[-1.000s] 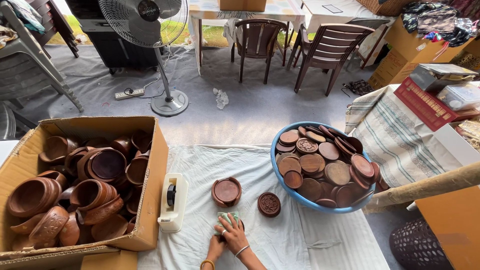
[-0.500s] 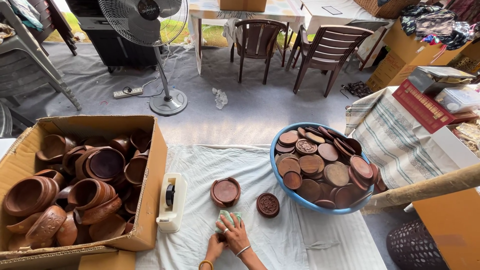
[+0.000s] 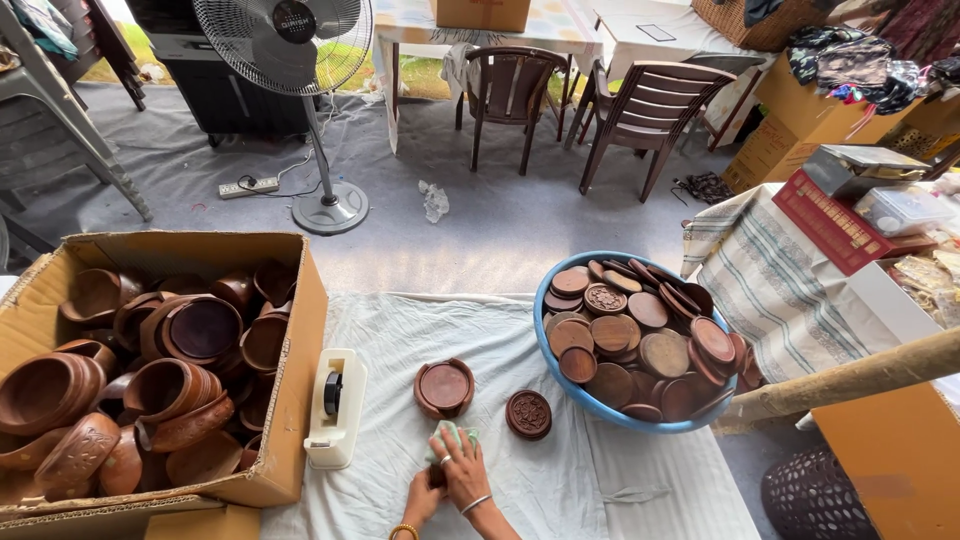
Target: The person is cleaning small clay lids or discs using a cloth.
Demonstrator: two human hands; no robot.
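Under both hands [image 3: 452, 478], cloth [image 3: 455, 437] flat.

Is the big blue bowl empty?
No, the blue bowl is heaped with round brown wooden discs, some plain and some carved.

Bare cloth [image 3: 400, 330] between box [image 3: 300, 400] and tub [image 3: 560, 370]

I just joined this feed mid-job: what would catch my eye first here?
Probably the blue basin at right on the white cloth, heaped with round wooden discs, and the cardboard box at left, crammed with brown wooden bowls. At the bottom centre, the right hand presses a green cloth down, with the left hand beside it, near a wooden holder and a carved disc.
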